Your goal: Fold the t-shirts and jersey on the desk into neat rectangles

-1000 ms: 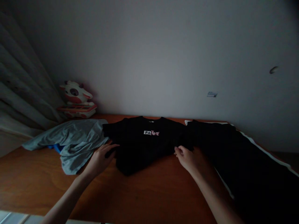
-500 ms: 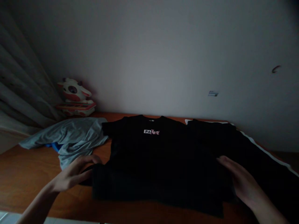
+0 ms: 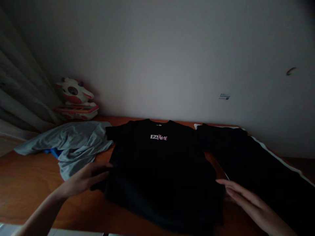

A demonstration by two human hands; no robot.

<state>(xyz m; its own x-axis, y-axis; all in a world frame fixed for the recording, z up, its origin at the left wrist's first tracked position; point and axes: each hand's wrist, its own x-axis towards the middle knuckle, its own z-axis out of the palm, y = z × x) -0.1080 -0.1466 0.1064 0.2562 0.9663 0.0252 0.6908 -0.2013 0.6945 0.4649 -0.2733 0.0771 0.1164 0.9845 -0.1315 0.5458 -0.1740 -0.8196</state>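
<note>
A black T-shirt point(image 3: 159, 167) with a small white and pink print on its chest lies front up, its neckline toward the wall. My left hand point(image 3: 87, 178) pinches the shirt near its lower left corner, with the fingers closed over the cloth. On the other side, my right hand point(image 3: 248, 201) grips the shirt's lower right edge between thumb and fingers. The near hem hangs loose and slightly blurred between both hands, and its right end is dark.
A crumpled grey garment point(image 3: 81, 141) lies left of the shirt, with something blue point(image 3: 54, 152) under it. Black trousers point(image 3: 258, 167) with a white stripe lie to the right. A cow-shaped toy keyboard point(image 3: 76, 101) stands on the wooden surface point(image 3: 31, 183) by the curtain point(image 3: 22, 88).
The shirt's lower part has narrowed and its hem has dropped on the left. My left hand has shifted right, and my right hand has come lower. Wood now shows between shirt and trousers.
</note>
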